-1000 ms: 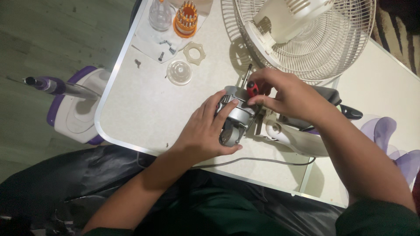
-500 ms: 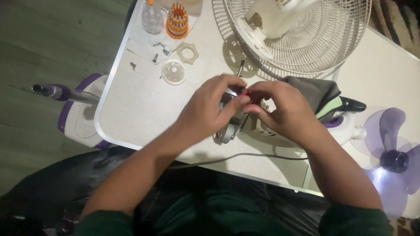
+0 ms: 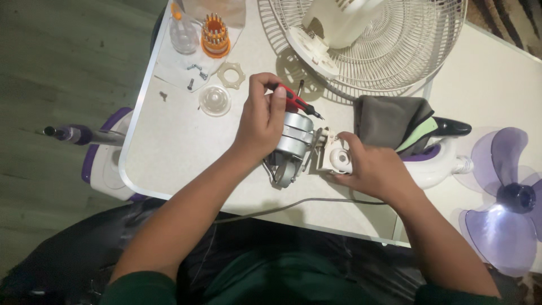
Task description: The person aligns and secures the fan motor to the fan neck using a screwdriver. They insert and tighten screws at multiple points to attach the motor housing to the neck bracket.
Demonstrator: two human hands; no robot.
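While the motor (image 3: 292, 148) lies at table (image 3: 169, 152) centre, stripped of its housing, disassembly looks well advanced: grille (image 3: 389, 42) at 12 o'clock, blade (image 3: 502, 197) at 3 o'clock, loose screws (image 3: 193, 69) and nut (image 3: 231, 74) at 10 o'clock. The white bracket (image 3: 337, 158) remains attached. Left hand (image 3: 261, 121), arched over the motor's top, grasps a red screwdriver (image 3: 296, 103), tip toward 3 o'clock. Right hand (image 3: 375, 169) pinches the bracket, wrist low on the table.
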